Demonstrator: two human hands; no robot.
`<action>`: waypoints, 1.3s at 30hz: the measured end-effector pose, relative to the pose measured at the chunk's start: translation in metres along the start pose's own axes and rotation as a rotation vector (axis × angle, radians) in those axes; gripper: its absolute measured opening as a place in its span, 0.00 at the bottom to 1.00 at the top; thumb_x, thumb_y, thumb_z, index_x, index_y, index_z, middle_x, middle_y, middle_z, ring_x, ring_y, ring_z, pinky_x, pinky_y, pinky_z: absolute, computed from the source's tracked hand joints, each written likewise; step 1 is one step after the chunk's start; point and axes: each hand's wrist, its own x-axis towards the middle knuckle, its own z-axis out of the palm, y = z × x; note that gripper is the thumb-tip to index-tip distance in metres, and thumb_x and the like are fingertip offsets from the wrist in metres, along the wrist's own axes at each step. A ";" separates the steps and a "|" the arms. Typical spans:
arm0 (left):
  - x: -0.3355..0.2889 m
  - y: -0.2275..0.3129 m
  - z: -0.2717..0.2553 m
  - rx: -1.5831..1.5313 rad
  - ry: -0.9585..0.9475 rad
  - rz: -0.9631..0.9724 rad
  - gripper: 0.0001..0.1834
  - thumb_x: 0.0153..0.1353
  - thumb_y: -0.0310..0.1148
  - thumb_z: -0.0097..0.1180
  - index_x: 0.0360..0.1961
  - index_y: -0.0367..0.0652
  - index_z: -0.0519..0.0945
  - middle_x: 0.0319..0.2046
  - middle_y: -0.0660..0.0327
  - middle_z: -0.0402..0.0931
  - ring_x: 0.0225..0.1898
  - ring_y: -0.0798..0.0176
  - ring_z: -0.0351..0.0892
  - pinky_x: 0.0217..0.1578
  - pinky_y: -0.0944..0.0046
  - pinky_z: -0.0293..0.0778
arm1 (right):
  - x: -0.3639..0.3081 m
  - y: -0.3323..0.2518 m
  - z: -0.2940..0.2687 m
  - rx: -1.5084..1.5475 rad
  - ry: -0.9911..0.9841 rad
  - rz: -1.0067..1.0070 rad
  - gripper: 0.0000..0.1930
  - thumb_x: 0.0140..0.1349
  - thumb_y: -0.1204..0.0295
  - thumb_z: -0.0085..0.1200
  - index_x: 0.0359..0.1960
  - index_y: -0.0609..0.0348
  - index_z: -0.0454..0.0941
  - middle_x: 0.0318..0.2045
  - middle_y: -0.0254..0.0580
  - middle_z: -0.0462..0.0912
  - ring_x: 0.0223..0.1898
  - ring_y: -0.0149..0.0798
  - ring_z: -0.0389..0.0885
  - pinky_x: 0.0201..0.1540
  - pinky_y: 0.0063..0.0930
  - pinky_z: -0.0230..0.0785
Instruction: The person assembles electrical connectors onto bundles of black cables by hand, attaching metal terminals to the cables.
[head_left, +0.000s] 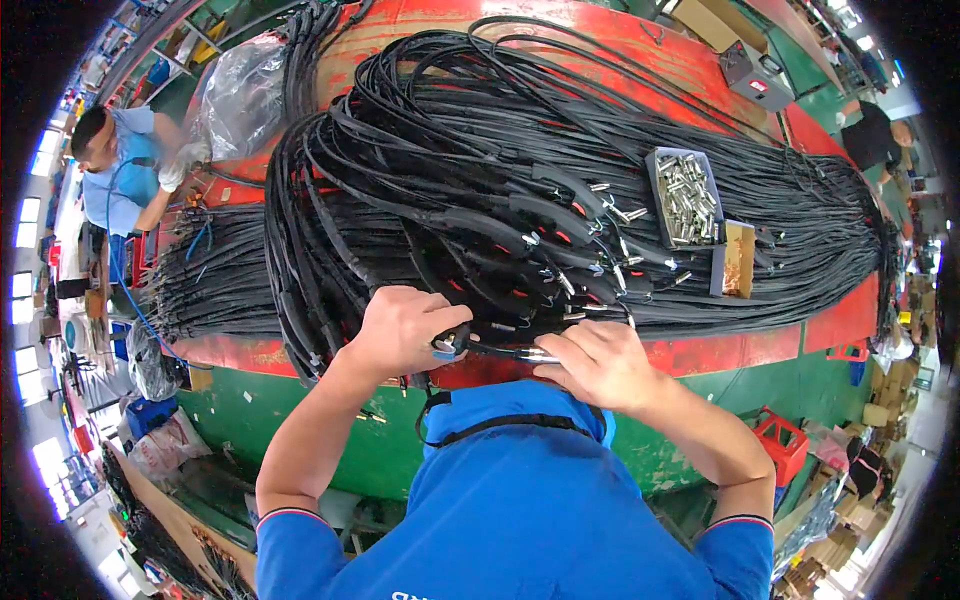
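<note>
Head view: left hand [405,328] is wrapped round a black handle [458,338], fingers curled over its top & pressed tight; underside of the grip is hidden, so can't tell how the thumb sits. Handle's end shows just right of the knuckles, w/ a thin dark neck [496,349] running right from it. Right hand [600,365] is at the other end, thumb & index pinching a silver tip [540,354]; tip pokes out left of those fingers, so neck spans the gap btwn both hands, approx. level, over the near edge of the red tabletop [700,360].

Just beyond the hands, a big pile of blk cables [400,150] covers most of the tabletop, w/ more handles w/ red bits [548,212] in the middle, their metal ends pointing right. Far right of the hands: a parts box [656,190] full of silver pcs, w/ a small carton [738,258] just beside it, near side. Farther right, a grey box [757,80] at the far edge. Far left: clear plastic bag [240,95] & a co-worker's gloved hand [172,177], both well apart from the person's own hands.
</note>
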 end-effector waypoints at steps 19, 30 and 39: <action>0.004 -0.002 0.006 0.033 0.042 0.046 0.11 0.47 0.38 0.70 0.29 0.49 0.81 0.19 0.64 0.76 0.20 0.58 0.77 0.22 0.59 0.72 | 0.002 -0.004 0.012 0.929 -0.231 0.692 0.16 0.73 0.62 0.53 0.35 0.63 0.82 0.23 0.41 0.81 0.26 0.32 0.78 0.29 0.32 0.70; -0.002 0.000 0.007 0.058 -0.017 -0.014 0.24 0.33 0.38 0.75 0.36 0.50 0.83 0.26 0.63 0.81 0.26 0.56 0.82 0.27 0.57 0.77 | 0.009 0.035 -0.004 0.925 -0.040 0.653 0.24 0.78 0.54 0.39 0.49 0.63 0.80 0.28 0.39 0.80 0.33 0.33 0.78 0.39 0.30 0.73; 0.001 0.005 0.013 0.068 0.032 0.012 0.13 0.43 0.35 0.69 0.32 0.50 0.82 0.24 0.65 0.80 0.24 0.58 0.80 0.26 0.59 0.76 | 0.004 -0.011 0.023 0.247 -0.148 0.249 0.09 0.66 0.64 0.58 0.37 0.57 0.78 0.27 0.47 0.82 0.27 0.53 0.83 0.27 0.45 0.74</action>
